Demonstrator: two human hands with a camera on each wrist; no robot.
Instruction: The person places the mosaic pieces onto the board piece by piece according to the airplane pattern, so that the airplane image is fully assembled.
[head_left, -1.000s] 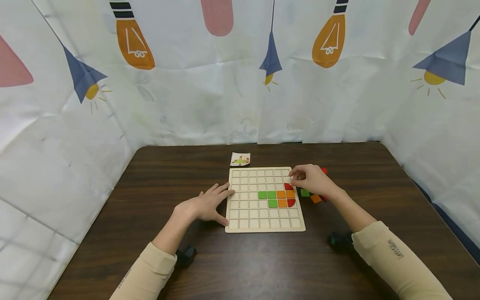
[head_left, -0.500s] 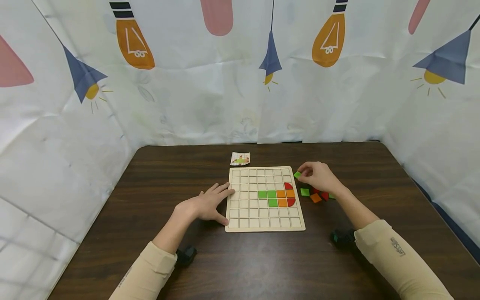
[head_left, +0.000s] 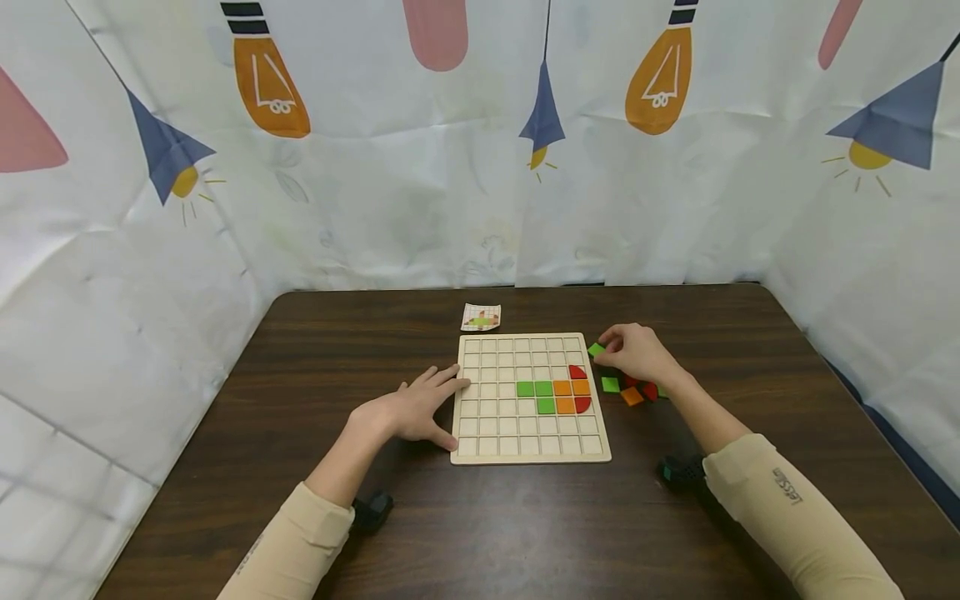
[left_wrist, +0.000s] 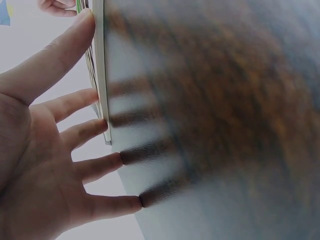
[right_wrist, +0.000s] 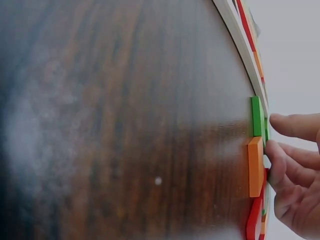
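Note:
A pale wooden grid board [head_left: 495, 425] lies mid-table, holding several green and orange squares and two red rounded tiles [head_left: 582, 405] at its right side. My left hand [head_left: 416, 408] is spread along the board's left edge. In the left wrist view, its thumb and two fingertips touch the board's rim [left_wrist: 102, 75], while the other fingertips rest on the table. Just off the board's upper right edge, my right hand [head_left: 637, 352] pinches a green square tile [head_left: 596, 349] between thumb and finger. Loose tiles lie below that hand, including a green one [head_left: 610, 384] and an orange one [head_left: 632, 396].
Behind the board lies a small printed card [head_left: 481, 317] with a coloured grid pattern. Red tiles [head_left: 650, 392] lie in the loose cluster, partly covered by my right hand. Dark wood tabletop [head_left: 525, 525] surrounds everything, with a patterned cloth [head_left: 420, 183] hanging behind.
Over the past second my right hand has moved off the board's right edge to the right, and a green tile now shows in its fingers. The left hand stays put.

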